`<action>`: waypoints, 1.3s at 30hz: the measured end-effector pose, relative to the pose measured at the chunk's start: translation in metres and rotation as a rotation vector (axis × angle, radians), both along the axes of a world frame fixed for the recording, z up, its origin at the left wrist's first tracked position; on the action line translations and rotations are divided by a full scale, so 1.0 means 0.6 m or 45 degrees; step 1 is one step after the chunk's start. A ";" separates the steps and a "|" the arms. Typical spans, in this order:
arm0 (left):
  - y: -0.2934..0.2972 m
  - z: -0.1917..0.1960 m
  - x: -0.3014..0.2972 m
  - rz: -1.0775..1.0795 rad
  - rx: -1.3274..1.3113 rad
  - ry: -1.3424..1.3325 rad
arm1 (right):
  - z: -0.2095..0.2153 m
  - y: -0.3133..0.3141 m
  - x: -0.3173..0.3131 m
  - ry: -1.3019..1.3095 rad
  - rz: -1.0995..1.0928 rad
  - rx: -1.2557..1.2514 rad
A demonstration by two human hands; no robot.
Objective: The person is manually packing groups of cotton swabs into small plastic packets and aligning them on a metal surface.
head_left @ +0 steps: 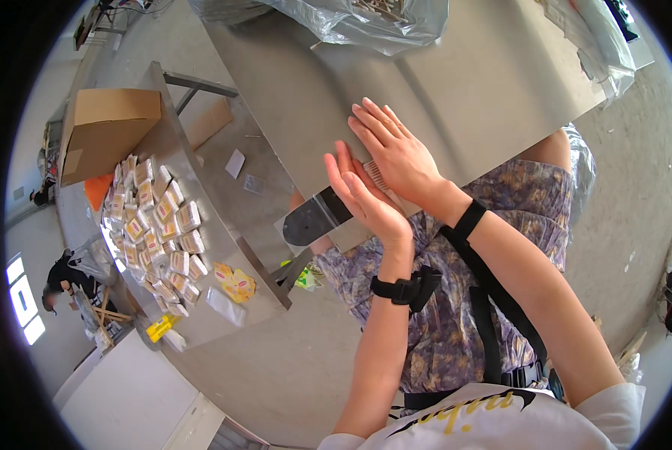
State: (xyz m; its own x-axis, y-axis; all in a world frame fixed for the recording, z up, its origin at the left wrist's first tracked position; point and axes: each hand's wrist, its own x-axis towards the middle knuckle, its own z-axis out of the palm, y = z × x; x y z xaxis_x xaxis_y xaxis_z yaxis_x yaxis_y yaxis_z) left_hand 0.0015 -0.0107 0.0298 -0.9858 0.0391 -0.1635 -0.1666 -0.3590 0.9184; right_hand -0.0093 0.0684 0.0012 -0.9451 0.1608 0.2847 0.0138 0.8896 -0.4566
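Note:
My left hand (pixel 372 206) is tilted up at the near edge of the metal table (pixel 306 97), its fingers long and slightly curved. Across from it, my right hand (pixel 400 154) lies with fingers straight and together, palm facing the left. Between the two palms sits a row of thin pale sticks, apparently cotton swabs (pixel 376 177), pressed from both sides; most of the bundle is hidden. A flat black piece with a rounded end (pixel 313 221) lies beside my left hand at the table's corner. Each wrist wears a black strap.
A clear plastic bag (pixel 351 26) of loose sticks lies at the table's far side. On a second table to the left are many small packs (pixel 152 217), a cardboard box (pixel 115 124), yellow packaging (pixel 236 283) and a clear packet (pixel 226 306). Another person (pixel 70 277) is far left.

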 end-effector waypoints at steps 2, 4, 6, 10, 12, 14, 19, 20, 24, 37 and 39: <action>-0.005 0.003 -0.003 -0.040 -0.020 0.004 | 0.003 -0.002 0.000 0.001 0.032 0.010; -0.018 0.010 -0.008 -0.072 -0.051 0.015 | 0.008 -0.010 -0.002 -0.011 0.005 0.114; -0.032 0.017 -0.012 -0.152 -0.061 0.040 | 0.002 0.000 0.001 -0.009 0.000 0.181; -0.117 0.051 -0.051 -0.328 -0.595 0.368 | -0.002 0.013 0.000 -0.002 0.008 0.311; -0.133 0.056 -0.054 -0.594 -0.882 0.606 | -0.003 0.007 0.000 -0.021 0.023 0.273; -0.122 0.044 -0.042 -0.968 -1.562 1.079 | 0.002 0.005 -0.002 -0.002 -0.005 0.084; -0.115 0.011 -0.012 -1.034 -1.623 1.012 | 0.000 0.006 0.002 -0.066 0.039 0.020; -0.115 0.013 -0.015 -1.037 -1.647 1.025 | 0.000 0.006 -0.001 -0.066 0.039 0.001; -0.137 0.015 -0.018 -1.077 -1.460 0.879 | 0.001 0.002 0.003 -0.045 0.053 0.017; -0.275 0.040 -0.113 -0.910 -1.651 0.940 | -0.003 -0.031 -0.019 -0.011 0.041 0.236; -0.272 0.036 -0.122 -0.949 -1.638 0.931 | 0.003 -0.057 -0.023 0.009 0.078 0.150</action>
